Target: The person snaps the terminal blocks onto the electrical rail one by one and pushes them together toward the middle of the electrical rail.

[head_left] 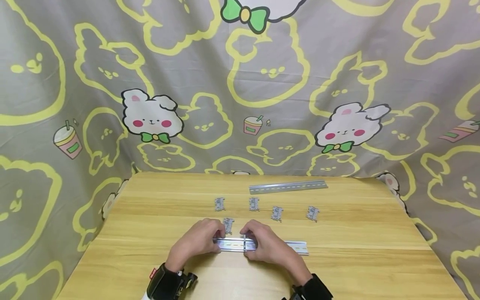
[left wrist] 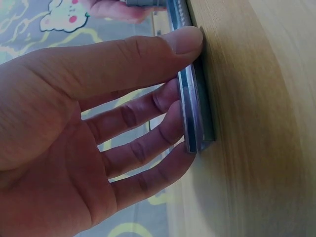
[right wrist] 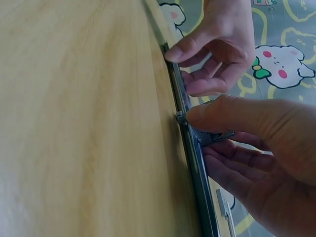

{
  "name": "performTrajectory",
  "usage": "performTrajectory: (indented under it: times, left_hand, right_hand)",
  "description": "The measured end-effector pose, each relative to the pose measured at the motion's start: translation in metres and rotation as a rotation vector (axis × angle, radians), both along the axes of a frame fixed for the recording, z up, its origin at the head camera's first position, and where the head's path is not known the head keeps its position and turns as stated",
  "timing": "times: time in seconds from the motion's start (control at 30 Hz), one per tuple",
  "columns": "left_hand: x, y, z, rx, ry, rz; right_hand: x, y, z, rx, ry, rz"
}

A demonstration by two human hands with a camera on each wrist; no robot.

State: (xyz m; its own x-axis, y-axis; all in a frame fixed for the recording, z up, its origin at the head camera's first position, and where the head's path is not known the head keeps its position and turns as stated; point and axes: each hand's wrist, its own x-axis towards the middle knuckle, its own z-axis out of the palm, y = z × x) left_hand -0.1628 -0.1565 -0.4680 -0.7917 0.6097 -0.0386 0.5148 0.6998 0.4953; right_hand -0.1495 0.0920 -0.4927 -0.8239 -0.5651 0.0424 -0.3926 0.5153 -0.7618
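Observation:
A metal rail lies across the front of the wooden table. My left hand grips its left end; in the left wrist view the thumb sits on one edge and the fingers curl against the other edge of the rail. My right hand pinches a small grey clip seated on the rail. In the right wrist view its thumb presses on the clip on the rail, fingers curled under.
Several loose grey clips lie behind the hands, such as one close by and one at the right. A second rail lies at the back. A patterned cloth hangs behind the table.

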Motion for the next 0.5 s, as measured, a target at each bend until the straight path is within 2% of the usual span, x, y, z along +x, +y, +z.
performTrajectory:
  times: [0.23,0.5]
  left_hand:
    - [-0.0025,0.0,-0.004,-0.016,0.006,0.0]
    - [-0.0031,0.0,-0.0031,-0.023,0.009,0.004]
  right_hand:
    - [-0.0006,-0.0048,0.0002,0.009,-0.007,0.007]
    - [-0.0023,-0.0054,0.0002,0.013,0.009,0.018]
